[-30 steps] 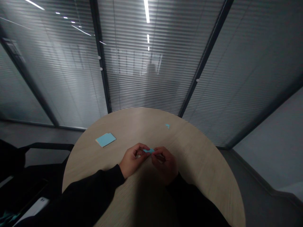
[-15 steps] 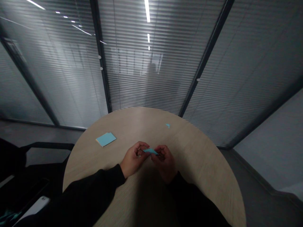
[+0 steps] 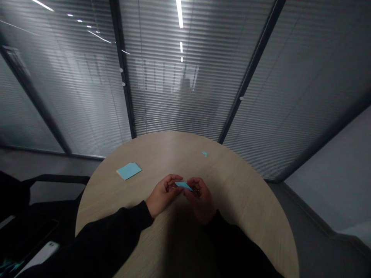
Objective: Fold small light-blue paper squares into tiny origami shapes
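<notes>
Heads-up, a small blue paper strip is being pinched between the left grip and right grip, and it's being creased or dropped onto the tabletop if either grip is relaxed or pulled away.

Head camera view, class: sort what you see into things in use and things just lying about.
In use: left hand, right hand, light-blue paper strip pinched between them.

Lying about: notched light-blue paper sheet, small light-blue paper scrap, both on the round wooden table; black chair.
</notes>
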Demonstrator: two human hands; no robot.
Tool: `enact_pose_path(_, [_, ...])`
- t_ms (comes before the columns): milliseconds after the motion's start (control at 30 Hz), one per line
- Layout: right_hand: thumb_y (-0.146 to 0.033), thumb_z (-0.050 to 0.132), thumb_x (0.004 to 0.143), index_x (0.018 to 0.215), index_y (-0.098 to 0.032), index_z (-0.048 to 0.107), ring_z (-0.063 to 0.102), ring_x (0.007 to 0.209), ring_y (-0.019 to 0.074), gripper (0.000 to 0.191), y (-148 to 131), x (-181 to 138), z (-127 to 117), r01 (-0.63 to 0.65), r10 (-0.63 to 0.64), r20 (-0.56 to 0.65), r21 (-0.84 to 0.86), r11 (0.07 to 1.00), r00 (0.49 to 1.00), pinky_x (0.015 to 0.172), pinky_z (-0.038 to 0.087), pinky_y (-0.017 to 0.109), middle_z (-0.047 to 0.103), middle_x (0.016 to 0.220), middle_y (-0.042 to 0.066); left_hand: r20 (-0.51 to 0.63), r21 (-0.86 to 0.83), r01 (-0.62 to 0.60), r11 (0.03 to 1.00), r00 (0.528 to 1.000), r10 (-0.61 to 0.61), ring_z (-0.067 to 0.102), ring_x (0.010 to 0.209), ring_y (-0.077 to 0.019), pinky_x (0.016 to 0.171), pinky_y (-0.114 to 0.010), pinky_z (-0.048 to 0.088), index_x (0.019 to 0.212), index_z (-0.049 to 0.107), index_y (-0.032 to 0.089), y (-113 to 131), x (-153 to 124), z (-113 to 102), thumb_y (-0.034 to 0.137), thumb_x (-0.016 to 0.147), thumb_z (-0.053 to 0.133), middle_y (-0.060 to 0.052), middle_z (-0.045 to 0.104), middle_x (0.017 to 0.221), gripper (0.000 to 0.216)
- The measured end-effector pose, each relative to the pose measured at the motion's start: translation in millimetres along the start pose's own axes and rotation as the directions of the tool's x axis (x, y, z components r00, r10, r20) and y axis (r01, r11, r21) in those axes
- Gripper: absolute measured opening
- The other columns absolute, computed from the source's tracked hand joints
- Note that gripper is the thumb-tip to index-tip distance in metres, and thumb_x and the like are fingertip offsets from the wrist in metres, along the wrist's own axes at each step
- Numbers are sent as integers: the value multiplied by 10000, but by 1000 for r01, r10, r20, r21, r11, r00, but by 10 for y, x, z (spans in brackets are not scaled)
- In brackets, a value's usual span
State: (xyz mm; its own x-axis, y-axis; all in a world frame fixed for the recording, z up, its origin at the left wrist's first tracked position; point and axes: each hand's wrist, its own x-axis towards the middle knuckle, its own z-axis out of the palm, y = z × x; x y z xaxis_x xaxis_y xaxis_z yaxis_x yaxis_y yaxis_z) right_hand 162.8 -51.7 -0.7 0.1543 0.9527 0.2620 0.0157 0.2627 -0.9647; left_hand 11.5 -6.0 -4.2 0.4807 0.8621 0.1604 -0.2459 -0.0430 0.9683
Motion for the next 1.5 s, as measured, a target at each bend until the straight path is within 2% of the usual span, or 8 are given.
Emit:
enact_pose_path(233, [-412, 644, 782, 983, -179, 607, 648, 759, 183, 309, 53, 0, -50, -21, 27, 33, -184, 983, 999, 609, 514, 269, 678, 865, 63, 31, 24, -7, 1000, 999, 7, 403, 487, -40, 476, -176, 267, 849, 439, 186, -31, 7, 14, 408, 742, 738, 79, 497, 627, 388])
enact_pose_path(400, [-453, 650, 770, 787, -169, 659, 609, 646, 158, 284, 96, 49, -127, -31, 40, 27, -292, 956, 999, 553, 480, 246, 650, 714, 23, 71, 59, -18, 998, 997, 13, 423, 518, -42, 475, -172, 284, 1062, 404, 206, -81, -9, 22, 366, 780, 716, 53, 549, 759, 450])
enact_pose_path(567, [-489, 654, 759, 803, -161, 640, 561, 526, 123, 330, 110, 70, -134, -139, 143, 28, -106, 985, 989, 510, 486, 240, 618, 631, -6, 45, -33, -39, 999, 998, 40, 553, 686, -79, 607, -207, 409, 1188, 358, 229, -91, 16, -37, 317, 750, 759, 7, 581, 903, 601])
enact_pose_path(767, [-444, 653, 751, 791, -160, 608, 566, 508, 112, 290, 105, 48, -81, -235, 232, 44, 58, 970, 972, 511, 502, 234, 624, 606, -8, 57, -59, 53, 997, 997, -49, 603, 779, -116, 750, -270, 453, 1017, 529, 152, -49, 44, -42, 371, 729, 771, -37, 622, 894, 435])
enact_pose_path(900, [-413, 632, 776, 790, -180, 561, 540, 485, 101, 243, 115, 39, -72, -143, 144, 32, -26, 989, 989, 454, 464, 214, 641, 671, 0, 21, -89, 38, 995, 999, -37, 614, 716, -117, 715, -275, 462, 999, 550, 152, -34, 36, -42, 369, 730, 767, -18, 629, 828, 408])
enact_pose_path(1033, [-352, 670, 779, 983, -209, 551, 614, 626, 132, 276, 83, 57, -136, 98, -104, -13, -237, 967, 994, 507, 493, 217, 658, 858, 23, -6, -107, 31, 994, 999, -32, 597, 642, -104, 652, -252, 451, 980, 553, 162, -3, 27, -32, 338, 718, 775, 13, 620, 748, 386])
enact_pose_path(1200, [-275, 521, 903, 1040, -240, 675, 637, 770, 159, 209, -17, 86, -227, 426, -327, 282, -456, 781, 902, 642, 545, 268, 661, 1007, 69, -29, -76, 53, 996, 998, -55, 573, 599, -93, 626, -240, 438, 853, 614, 130, 52, 9, -17, 349, 725, 762, 3, 626, 697, 294])
enact_pose_path(1500, [-296, 612, 860, 1000, -229, 697, 671, 737, 165, 177, 34, 85, -222, 363, -311, 189, -397, 843, 931, 643, 576, 277, 697, 941, 53, 49, -114, 92, 989, 995, -87, 661, 753, -136, 765, -288, 487, 937, 651, 142, 40, 12, -47, 301, 666, 819, -43, 723, 852, 356])
